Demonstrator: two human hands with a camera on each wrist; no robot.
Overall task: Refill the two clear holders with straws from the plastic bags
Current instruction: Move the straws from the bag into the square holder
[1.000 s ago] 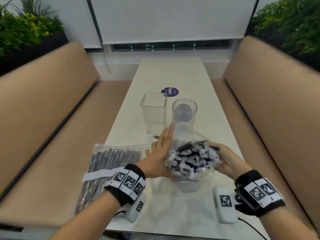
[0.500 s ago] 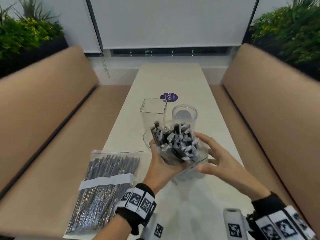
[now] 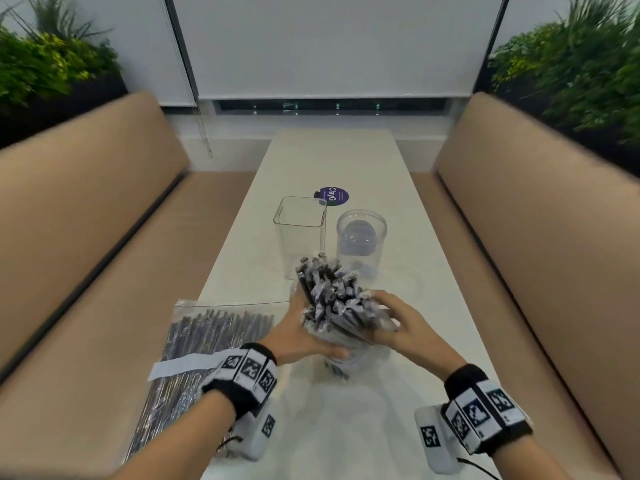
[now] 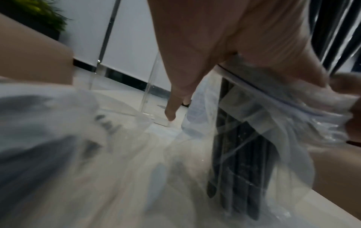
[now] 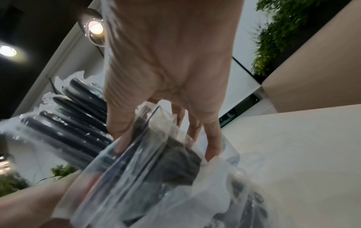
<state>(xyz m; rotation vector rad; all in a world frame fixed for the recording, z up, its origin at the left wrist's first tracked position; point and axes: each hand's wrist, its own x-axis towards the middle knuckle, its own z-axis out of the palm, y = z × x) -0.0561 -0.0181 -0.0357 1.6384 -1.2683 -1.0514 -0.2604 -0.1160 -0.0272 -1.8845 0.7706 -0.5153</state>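
On the white table (image 3: 332, 157) stand two empty clear holders, a square one (image 3: 300, 237) and a round one (image 3: 361, 233). Just in front of them I hold a clear plastic bag (image 3: 348, 360) between both hands. A bundle of wrapped black straws (image 3: 332, 296) sticks out of its mouth, tilted away from me. My left hand (image 3: 304, 336) cups the bag from the left with the thumb beneath, index finger (image 4: 171, 108) straight. My right hand (image 3: 388, 320) grips the bundle through the bag, thumb (image 5: 121, 138) on one side and fingers (image 5: 213, 148) on the other. A second, full straw bag (image 3: 204, 358) lies flat at my left.
A round purple sticker (image 3: 331, 196) lies on the table behind the holders. Tan padded benches (image 3: 86, 237) (image 3: 540, 237) run along both sides of the narrow table. Plants (image 3: 41, 67) stand behind the backrests, and a white blind closes the far end.
The straw ends now stick much further out of the bag's mouth than a second ago. My right hand has come from the side onto the bundle, which now leans forward.
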